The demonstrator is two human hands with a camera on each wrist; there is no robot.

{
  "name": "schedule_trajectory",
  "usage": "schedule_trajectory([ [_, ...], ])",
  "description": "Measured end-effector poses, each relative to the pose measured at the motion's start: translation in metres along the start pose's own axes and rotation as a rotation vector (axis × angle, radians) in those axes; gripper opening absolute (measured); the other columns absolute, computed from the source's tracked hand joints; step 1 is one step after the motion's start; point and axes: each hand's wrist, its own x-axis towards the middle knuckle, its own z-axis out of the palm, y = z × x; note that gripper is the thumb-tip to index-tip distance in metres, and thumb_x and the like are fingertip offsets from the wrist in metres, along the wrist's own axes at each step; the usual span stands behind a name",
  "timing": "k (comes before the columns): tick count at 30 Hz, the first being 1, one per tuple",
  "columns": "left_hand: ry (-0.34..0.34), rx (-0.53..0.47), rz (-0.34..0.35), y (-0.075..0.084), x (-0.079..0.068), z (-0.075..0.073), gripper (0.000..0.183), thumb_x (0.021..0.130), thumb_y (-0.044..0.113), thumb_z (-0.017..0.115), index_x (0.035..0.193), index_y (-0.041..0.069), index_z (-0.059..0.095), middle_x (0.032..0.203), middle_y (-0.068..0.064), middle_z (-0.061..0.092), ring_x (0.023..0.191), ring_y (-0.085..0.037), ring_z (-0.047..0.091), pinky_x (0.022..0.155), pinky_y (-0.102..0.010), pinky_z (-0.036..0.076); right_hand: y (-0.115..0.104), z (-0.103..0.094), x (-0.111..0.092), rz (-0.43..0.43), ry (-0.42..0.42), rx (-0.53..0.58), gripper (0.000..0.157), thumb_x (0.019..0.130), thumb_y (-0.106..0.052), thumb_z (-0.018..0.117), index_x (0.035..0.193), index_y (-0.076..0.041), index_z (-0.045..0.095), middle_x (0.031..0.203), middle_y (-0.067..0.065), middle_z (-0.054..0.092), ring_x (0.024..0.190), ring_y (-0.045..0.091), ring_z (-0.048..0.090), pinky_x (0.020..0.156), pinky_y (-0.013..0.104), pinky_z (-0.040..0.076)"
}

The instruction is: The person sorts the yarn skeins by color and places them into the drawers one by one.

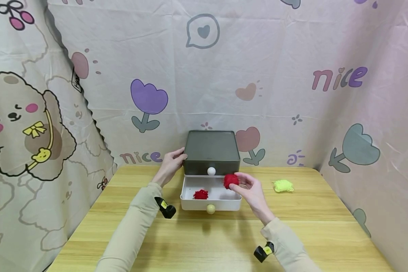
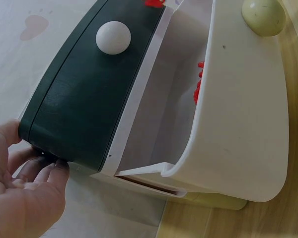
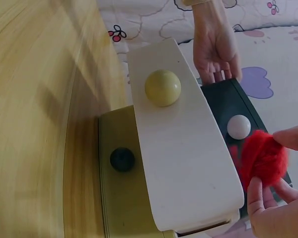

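A small drawer cabinet point(image 1: 210, 147) with a dark green top tier stands at the back of the table. Its white middle drawer point(image 1: 211, 204) is pulled out, and a red yarn ball point(image 1: 201, 194) lies inside. My left hand point(image 1: 170, 165) grips the cabinet's left side near the top, thumb by the upper edge and fingers along the side. Over the right part of the open drawer, my right hand point(image 1: 251, 189) pinches another red yarn ball point(image 3: 266, 157) between thumb and fingers.
A yellow-green yarn ball point(image 1: 283, 186) lies on the wooden table point(image 1: 292, 223) to the right. Below the white drawer is an olive bottom drawer point(image 3: 120, 198) with a dark knob point(image 3: 122, 159). A printed curtain point(image 1: 204, 87) hangs behind the cabinet.
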Motion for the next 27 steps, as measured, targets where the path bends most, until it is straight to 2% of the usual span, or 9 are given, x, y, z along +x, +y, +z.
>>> schedule_trajectory([
  [6, 0.005, -0.010, -0.001, 0.000, 0.000, 0.000, 0.056, 0.103, 0.008, 0.050, 0.155, -0.001, 0.031, 0.167, -0.017, 0.022, 0.148, -0.027, 0.030, 0.125, -0.047, 0.025, 0.002, 0.001, 0.001, -0.012, 0.009, 0.023, 0.047, 0.082, 0.008, 0.073, 0.127, 0.013, 0.059, 0.113, 0.012, 0.068, 0.090, 0.007, 0.062, 0.081, 0.014, 0.053],
  [13, 0.013, -0.016, 0.003, -0.002, 0.002, 0.000, 0.056, 0.102, 0.007, 0.050, 0.155, 0.000, 0.033, 0.166, -0.017, 0.025, 0.130, -0.023, 0.039, 0.124, -0.045, 0.028, 0.003, -0.001, 0.000, -0.038, 0.001, 0.005, 0.047, 0.082, 0.008, 0.073, 0.126, 0.014, 0.059, 0.098, -0.011, 0.068, 0.089, 0.006, 0.062, 0.081, 0.013, 0.053],
  [23, 0.014, -0.009, 0.000, 0.000, 0.001, 0.000, 0.056, 0.102, 0.008, 0.050, 0.155, 0.001, 0.033, 0.166, -0.018, 0.024, 0.138, -0.024, 0.036, 0.125, -0.046, 0.026, 0.006, -0.003, -0.007, -0.047, 0.002, 0.009, 0.046, 0.081, 0.009, 0.072, 0.124, 0.016, 0.059, 0.097, -0.013, 0.068, 0.087, 0.005, 0.062, 0.080, 0.013, 0.054],
  [27, 0.016, -0.016, -0.001, 0.000, 0.001, 0.000, 0.056, 0.102, 0.007, 0.050, 0.155, 0.001, 0.033, 0.166, -0.017, 0.025, 0.137, -0.024, 0.037, 0.125, -0.045, 0.027, 0.009, -0.006, -0.010, -0.036, 0.009, 0.002, 0.047, 0.081, 0.010, 0.072, 0.125, 0.017, 0.057, 0.097, -0.013, 0.067, 0.088, 0.005, 0.062, 0.081, 0.014, 0.055],
])
